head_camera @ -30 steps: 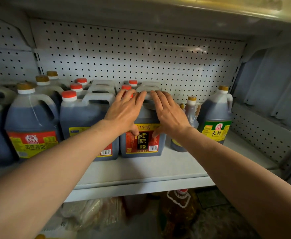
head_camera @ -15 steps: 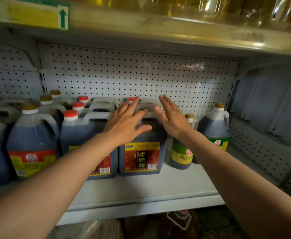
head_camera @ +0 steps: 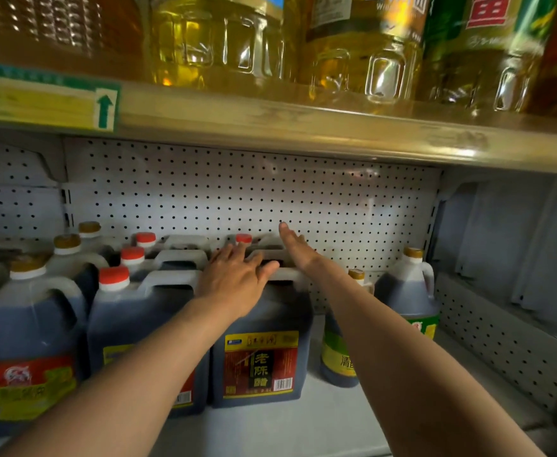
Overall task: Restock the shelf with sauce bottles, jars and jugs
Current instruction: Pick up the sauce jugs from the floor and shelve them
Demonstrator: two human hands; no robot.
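Left hand (head_camera: 234, 285) lies flat, fingers straight, on the square dark vinegar jug with red-and-yellow label (head_camera: 260, 344), I judge steadying it in its row. Right hand (head_camera: 295, 247) hovers with its grip apart, holding nothing, above the jug's white handle (head_camera: 287, 273).

Dark vinegar jug (head_camera: 264, 328): red-yellow label, red cap (head_camera: 243, 238). Pegboard (head_camera: 237, 192): white, black dots. Oil bottles (head_camera: 217, 37): golden-yellow.

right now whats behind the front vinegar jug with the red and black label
Behind the front vinegar jug stand more jugs of the same kind; one red cap and pale handles show. The left hand and right hand cover the rest.
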